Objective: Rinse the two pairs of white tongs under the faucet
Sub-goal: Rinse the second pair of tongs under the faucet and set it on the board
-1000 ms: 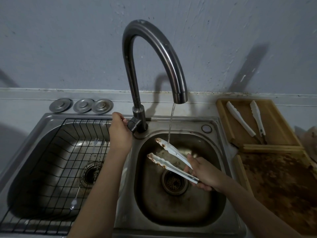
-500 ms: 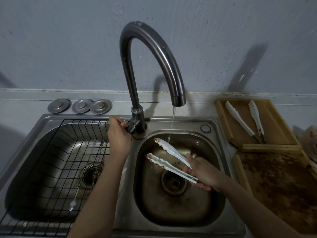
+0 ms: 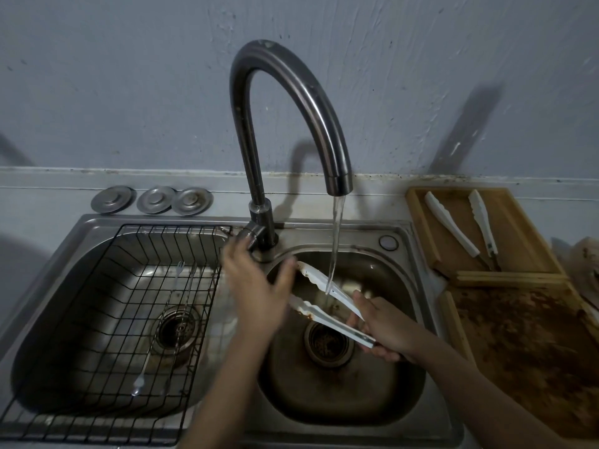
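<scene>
My right hand (image 3: 385, 328) grips the hinge end of a pair of white tongs (image 3: 327, 306) over the right sink basin (image 3: 398, 396). Their arms are spread, with rusty-brown stains near the lower tip. Water runs from the curved steel faucet (image 3: 291, 102) onto the upper arm. My left hand (image 3: 256, 286) hovers just below the faucet lever, fingers apart, covering the tong tips; whether it touches them I cannot tell. A second pair of white tongs (image 3: 460, 228) lies on the wooden tray (image 3: 418, 222) at the right.
A black wire rack (image 3: 107, 319) sits in the left basin, with long thin utensils (image 3: 181, 286) lying on it. Three metal discs (image 3: 152, 199) rest on the ledge behind. A stained wooden board (image 3: 525, 351) lies at the front right.
My left hand has let go of the faucet lever and moved down to the tong tips. The water stream, thin half a second ago, now runs full onto the upper arm.
</scene>
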Demonstrator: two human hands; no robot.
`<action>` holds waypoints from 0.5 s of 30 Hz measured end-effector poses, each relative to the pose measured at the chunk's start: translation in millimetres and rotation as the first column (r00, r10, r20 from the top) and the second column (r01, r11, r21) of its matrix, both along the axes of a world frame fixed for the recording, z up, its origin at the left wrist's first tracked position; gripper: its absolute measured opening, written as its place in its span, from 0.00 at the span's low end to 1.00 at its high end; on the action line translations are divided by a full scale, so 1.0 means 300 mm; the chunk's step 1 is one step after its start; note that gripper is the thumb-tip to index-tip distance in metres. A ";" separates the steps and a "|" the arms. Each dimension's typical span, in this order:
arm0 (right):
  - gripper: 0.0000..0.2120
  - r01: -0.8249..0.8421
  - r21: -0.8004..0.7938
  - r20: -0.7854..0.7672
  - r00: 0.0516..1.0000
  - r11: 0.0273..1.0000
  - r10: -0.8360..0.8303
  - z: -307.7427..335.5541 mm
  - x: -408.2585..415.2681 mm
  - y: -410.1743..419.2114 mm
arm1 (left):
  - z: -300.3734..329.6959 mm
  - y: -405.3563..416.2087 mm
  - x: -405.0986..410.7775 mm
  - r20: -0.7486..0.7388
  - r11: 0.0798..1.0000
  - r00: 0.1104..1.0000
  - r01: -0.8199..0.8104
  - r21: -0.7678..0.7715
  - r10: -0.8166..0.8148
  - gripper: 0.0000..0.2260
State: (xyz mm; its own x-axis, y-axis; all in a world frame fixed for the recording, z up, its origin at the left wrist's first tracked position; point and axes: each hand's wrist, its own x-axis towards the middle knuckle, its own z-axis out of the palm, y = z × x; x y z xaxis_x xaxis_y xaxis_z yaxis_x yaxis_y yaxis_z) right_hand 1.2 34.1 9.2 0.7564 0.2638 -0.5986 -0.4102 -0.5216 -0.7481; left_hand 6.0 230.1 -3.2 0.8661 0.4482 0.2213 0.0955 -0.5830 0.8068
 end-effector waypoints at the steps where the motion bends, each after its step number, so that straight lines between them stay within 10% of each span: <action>1: 0.25 -0.004 -0.014 0.001 1.000 1.000 0.004 0.002 -0.005 0.005 | -0.003 -0.049 -0.027 -0.087 0.998 0.994 0.064 -0.001 -0.064 0.41; 5: 0.27 -0.017 -0.069 0.001 1.000 0.997 0.017 0.006 -0.029 0.022 | -0.051 -0.153 -0.076 -0.215 0.988 0.965 0.145 -0.049 -0.153 0.53; 15: 0.18 -0.020 -0.128 0.152 0.988 0.992 0.040 0.026 -0.063 -0.032 | -0.104 -0.193 -0.054 -0.278 0.968 0.960 -0.051 -0.244 -0.019 0.42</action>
State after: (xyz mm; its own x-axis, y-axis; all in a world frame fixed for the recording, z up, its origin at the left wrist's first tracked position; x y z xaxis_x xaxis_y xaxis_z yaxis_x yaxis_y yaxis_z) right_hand -17.8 24.7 16.8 0.8350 0.2175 -0.5054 -0.2779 -0.6261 -0.7286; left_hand -10.2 172.1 -34.3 0.8693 0.4725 -0.1449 0.3428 -0.3654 0.8654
